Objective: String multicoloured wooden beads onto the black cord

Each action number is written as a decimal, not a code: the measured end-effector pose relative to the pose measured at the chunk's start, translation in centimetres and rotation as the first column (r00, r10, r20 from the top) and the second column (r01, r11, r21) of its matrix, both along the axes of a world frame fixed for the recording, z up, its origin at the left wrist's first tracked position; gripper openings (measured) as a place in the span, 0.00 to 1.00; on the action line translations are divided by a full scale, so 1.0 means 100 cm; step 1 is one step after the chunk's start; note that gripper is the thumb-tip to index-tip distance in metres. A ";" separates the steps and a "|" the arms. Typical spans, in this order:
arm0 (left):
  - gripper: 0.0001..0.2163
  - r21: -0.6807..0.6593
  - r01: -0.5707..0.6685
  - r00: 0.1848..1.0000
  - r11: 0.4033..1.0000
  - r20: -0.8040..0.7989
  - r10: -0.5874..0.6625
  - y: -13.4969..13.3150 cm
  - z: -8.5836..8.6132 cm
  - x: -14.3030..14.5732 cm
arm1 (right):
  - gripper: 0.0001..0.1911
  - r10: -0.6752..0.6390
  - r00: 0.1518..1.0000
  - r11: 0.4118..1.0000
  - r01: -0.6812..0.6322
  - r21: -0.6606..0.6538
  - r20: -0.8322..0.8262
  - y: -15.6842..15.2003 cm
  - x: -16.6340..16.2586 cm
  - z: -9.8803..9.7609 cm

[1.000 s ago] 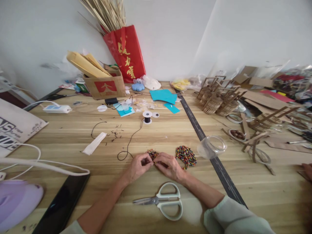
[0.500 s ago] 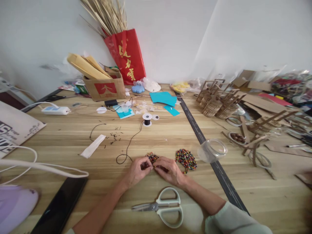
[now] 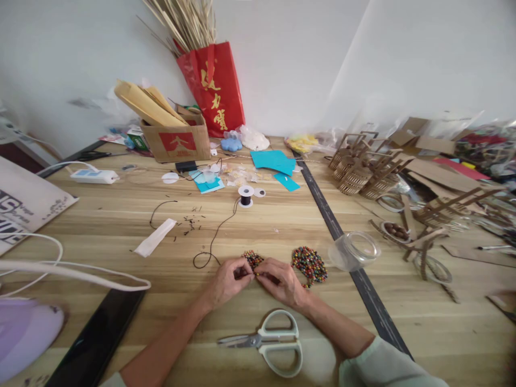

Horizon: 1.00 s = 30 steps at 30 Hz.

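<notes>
My left hand (image 3: pixel 229 280) is closed in a pinch, its fingertips almost meeting those of my right hand (image 3: pixel 282 282). A thin black cord (image 3: pixel 217 231) runs from a white spool (image 3: pixel 245 196) to my left hand. Tiny colored beads show at the meeting fingertips; the right fingers pinch there, though the exact grip is partly hidden. Just behind the fingers lies a small cluster of multicolored beads (image 3: pixel 252 258). A larger heap of bead strands (image 3: pixel 308 265) rests right of my right hand. Scissors with pale handles (image 3: pixel 278 332) lie in front of my hands, blades pointing left.
A clear plastic jar (image 3: pixel 352 251) lies at the right near a dark strip (image 3: pixel 363 279). Black cord scraps (image 3: pixel 189 223) and a white paper strip (image 3: pixel 155 238) are at the left. A dark phone-like slab (image 3: pixel 97 338) lies front left. Small woven baskets (image 3: pixel 355 172) stand back right.
The camera view has shifted slightly, so the background sits a little to the right. My hands keep the same pinch, and the beads, spool and scissors stay in place.
</notes>
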<state>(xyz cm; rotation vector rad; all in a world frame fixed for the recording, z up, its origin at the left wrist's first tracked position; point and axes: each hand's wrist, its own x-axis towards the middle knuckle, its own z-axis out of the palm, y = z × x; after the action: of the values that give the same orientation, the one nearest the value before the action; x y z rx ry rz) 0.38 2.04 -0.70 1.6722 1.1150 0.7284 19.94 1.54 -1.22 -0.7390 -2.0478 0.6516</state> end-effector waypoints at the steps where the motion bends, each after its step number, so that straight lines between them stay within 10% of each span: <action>1: 0.05 0.004 -0.001 1.000 1.000 -0.002 0.001 0.000 0.000 0.000 | 0.07 -0.007 1.000 1.000 0.007 0.004 0.007 0.000 0.000 0.000; 30: 0.04 0.023 -0.010 1.000 1.000 0.026 0.009 0.000 -0.004 0.000 | 0.08 -0.002 1.000 1.000 0.002 -0.010 0.031 -0.001 0.000 0.001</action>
<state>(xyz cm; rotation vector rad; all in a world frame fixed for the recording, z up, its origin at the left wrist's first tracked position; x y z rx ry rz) 0.43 2.01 -1.14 1.6732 1.1005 0.7701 19.94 1.45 -1.10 -0.7616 -2.0734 0.6530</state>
